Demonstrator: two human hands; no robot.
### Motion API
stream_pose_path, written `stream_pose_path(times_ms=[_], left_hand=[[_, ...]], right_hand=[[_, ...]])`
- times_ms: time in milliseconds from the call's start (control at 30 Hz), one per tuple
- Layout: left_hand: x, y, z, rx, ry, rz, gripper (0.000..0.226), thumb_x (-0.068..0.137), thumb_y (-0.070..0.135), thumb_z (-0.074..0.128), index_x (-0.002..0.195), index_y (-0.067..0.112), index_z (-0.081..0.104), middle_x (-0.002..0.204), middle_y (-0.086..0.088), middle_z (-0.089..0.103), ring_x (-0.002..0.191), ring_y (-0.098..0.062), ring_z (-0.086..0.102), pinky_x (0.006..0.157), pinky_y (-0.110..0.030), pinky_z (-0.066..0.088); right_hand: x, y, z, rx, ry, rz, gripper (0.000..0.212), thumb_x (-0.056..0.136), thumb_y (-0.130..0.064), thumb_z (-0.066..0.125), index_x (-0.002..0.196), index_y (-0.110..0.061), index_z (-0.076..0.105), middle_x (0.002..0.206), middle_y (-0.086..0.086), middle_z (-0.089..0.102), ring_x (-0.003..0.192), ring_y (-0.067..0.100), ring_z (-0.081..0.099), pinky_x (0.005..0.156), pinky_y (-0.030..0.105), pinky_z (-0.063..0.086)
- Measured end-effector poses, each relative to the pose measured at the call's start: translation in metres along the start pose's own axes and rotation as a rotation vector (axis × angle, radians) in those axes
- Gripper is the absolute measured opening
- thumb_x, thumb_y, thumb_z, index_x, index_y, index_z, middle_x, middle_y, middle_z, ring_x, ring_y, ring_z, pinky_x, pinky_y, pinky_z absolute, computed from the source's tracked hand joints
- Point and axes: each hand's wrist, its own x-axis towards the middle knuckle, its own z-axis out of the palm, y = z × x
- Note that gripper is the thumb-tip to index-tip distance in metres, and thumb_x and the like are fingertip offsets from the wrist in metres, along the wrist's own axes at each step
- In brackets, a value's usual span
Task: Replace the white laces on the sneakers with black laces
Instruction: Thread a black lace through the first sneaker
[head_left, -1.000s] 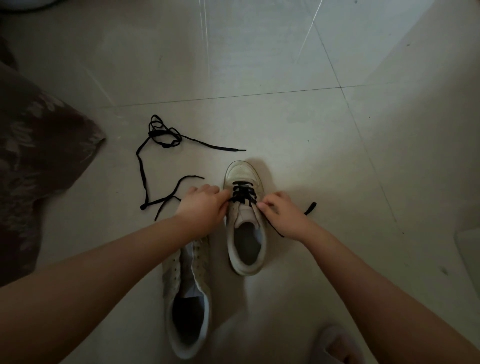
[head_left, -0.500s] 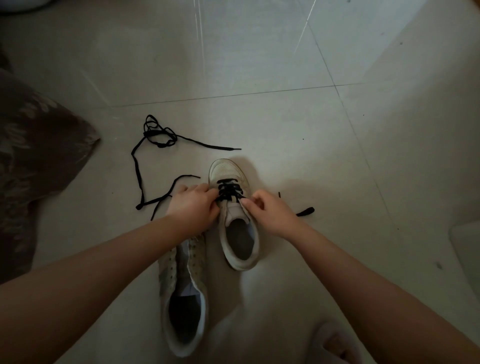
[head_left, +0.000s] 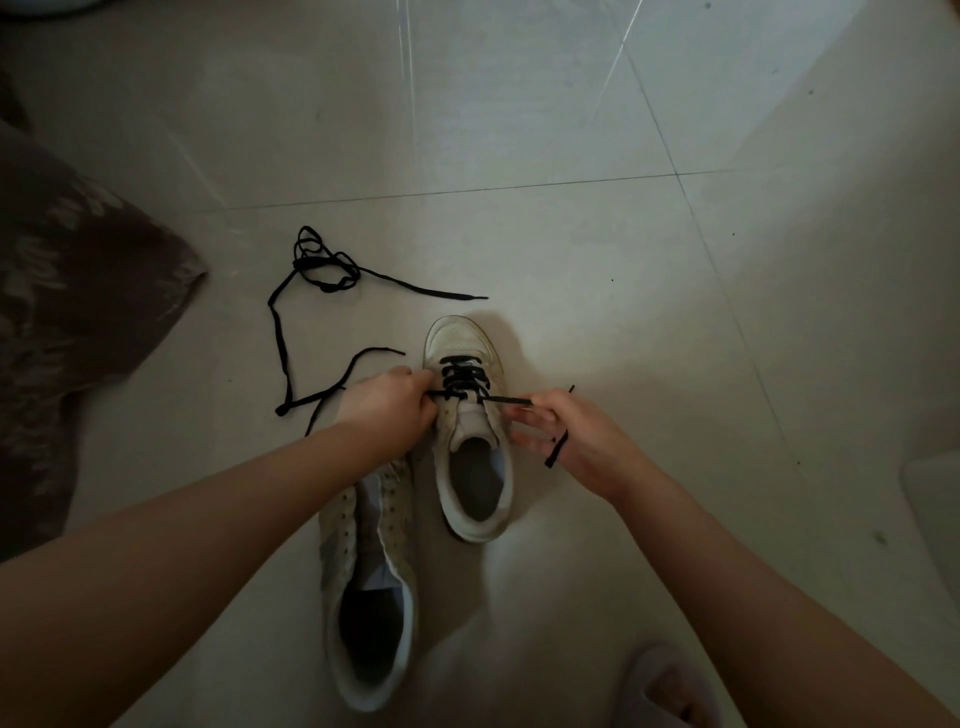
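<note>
Tiled floor: pale, glossy, with grout lines running beyond both hands.

Patterned fabric: dark brown, bunched on the floor well to the left of the left hand.

Unlaced sneaker: off-white, lying under the left forearm, its toe hidden beneath the left hand, its opening toward the person; no lace shows in its eyelets.

Laced sneaker: off-white, upright between the two hands, toe pointing away; its heel side just beside the unlaced one.

Left hand: fingers curled, pinching one end of the threaded black lace at the sneaker's left eyelet row.

Right hand: thumb and forefinger pinching the other end of the same lace, pulled out taut to the right of the eyelets; the remaining fingers held looser, with the tail draped across the palm side and hanging free (the exact finger contact is dim and hard to make out).

Slipper: pale, on a foot, below the right forearm at the frame's lower edge.

Spare black lace: loose on the floor beyond and to the left of the left hand, partly tangled in loops, its ends trailing toward the hand.
</note>
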Motion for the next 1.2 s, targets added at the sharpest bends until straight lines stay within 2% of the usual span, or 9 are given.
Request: stream_pose_path(times_ms=[200,333,433,500,633,800,900,1067,1200], left_hand=[[0.003,-0.009,0.001,0.112,0.017,-0.004,0.025,0.094,0.029,0.04,0.103,0.013,0.058,0.101,-0.007,0.058,0.095,-0.025,0.054,0.08,-0.033,0.037],[-0.001,-0.016,-0.002,0.043,0.217,-0.052,0.023,0.09,0.026,0.05,0.099,0.007,0.061,0.117,-0.013,0.049,0.115,-0.03,0.042,0.095,-0.043,0.036],[-0.007,0.014,-0.022,-0.194,0.443,0.316,0.028,0.088,0.036,0.05,0.085,0.011,0.063,0.094,-0.007,0.058,0.09,-0.023,0.054,0.078,-0.037,0.047],[-0.011,0.042,-0.028,-0.358,0.251,0.534,0.037,0.089,0.042,0.046,0.084,0.011,0.065,0.08,-0.003,0.061,0.076,-0.02,0.057,0.07,-0.034,0.048],[-0.014,0.069,-0.022,-0.774,-0.106,0.393,0.023,0.093,0.029,0.054,0.093,0.008,0.062,0.084,-0.001,0.064,0.078,-0.024,0.062,0.076,-0.04,0.051],[-0.021,0.068,-0.019,-0.989,-0.187,0.281,0.018,0.098,0.01,0.046,0.094,-0.002,0.06,0.08,-0.001,0.065,0.072,0.004,0.062,0.071,-0.011,0.047],[-0.025,0.055,-0.016,-0.927,-0.178,0.237,0.015,0.097,0.016,0.049,0.088,0.008,0.059,0.077,0.001,0.063,0.071,0.0,0.062,0.074,-0.018,0.05],[-0.002,0.064,-0.046,-1.727,-0.19,-0.15,0.023,0.102,0.012,0.037,0.086,0.008,0.053,0.073,-0.005,0.055,0.068,-0.012,0.063,0.078,-0.025,0.056],[0.016,0.07,-0.067,-1.923,-0.15,-0.139,0.023,0.101,0.007,0.036,0.088,0.005,0.054,0.069,-0.002,0.061,0.076,-0.013,0.068,0.083,-0.025,0.056]], right_hand=[[-0.01,-0.013,-0.02,-0.628,0.177,-0.125,0.036,0.096,-0.034,0.051,0.065,-0.016,0.053,0.052,-0.009,0.045,0.046,0.006,0.038,0.047,0.017,0.032],[-0.016,-0.03,-0.026,-0.391,0.056,-0.13,0.029,0.092,-0.033,0.055,0.073,-0.012,0.059,0.056,-0.003,0.039,0.048,0.01,0.029,0.047,0.021,0.024],[-0.021,-0.046,-0.001,-0.054,-0.173,-0.091,0.021,0.088,-0.026,0.05,0.088,-0.008,0.06,0.062,-0.002,0.047,0.049,0.008,0.037,0.048,0.02,0.03],[-0.022,-0.059,0.019,0.076,-0.265,-0.094,0.019,0.088,-0.02,0.045,0.094,-0.007,0.057,0.066,-0.001,0.049,0.05,0.007,0.041,0.048,0.018,0.032],[-0.02,-0.079,0.036,0.258,-0.219,-0.128,0.022,0.099,-0.01,0.036,0.093,-0.004,0.057,0.069,0.0,0.049,0.05,0.005,0.043,0.046,0.015,0.033],[-0.01,-0.086,0.025,0.506,-0.1,-0.169,0.023,0.099,-0.008,0.035,0.091,-0.005,0.056,0.073,0.001,0.051,0.054,0.006,0.047,0.049,0.015,0.038],[-0.009,-0.088,0.002,0.605,-0.037,-0.209,0.022,0.098,-0.014,0.038,0.099,-0.006,0.058,0.084,0.004,0.064,0.074,0.012,0.062,0.068,0.021,0.049],[-0.008,-0.06,0.001,-0.225,0.016,-0.119,0.039,0.088,-0.051,0.048,0.105,-0.019,0.064,0.099,-0.005,0.071,0.091,0.008,0.066,0.079,0.024,0.049],[-0.018,-0.043,0.02,-0.711,-0.125,-0.247,0.007,0.088,-0.026,0.065,0.091,-0.021,0.069,0.065,-0.017,0.065,0.061,-0.003,0.056,0.059,0.012,0.041]])
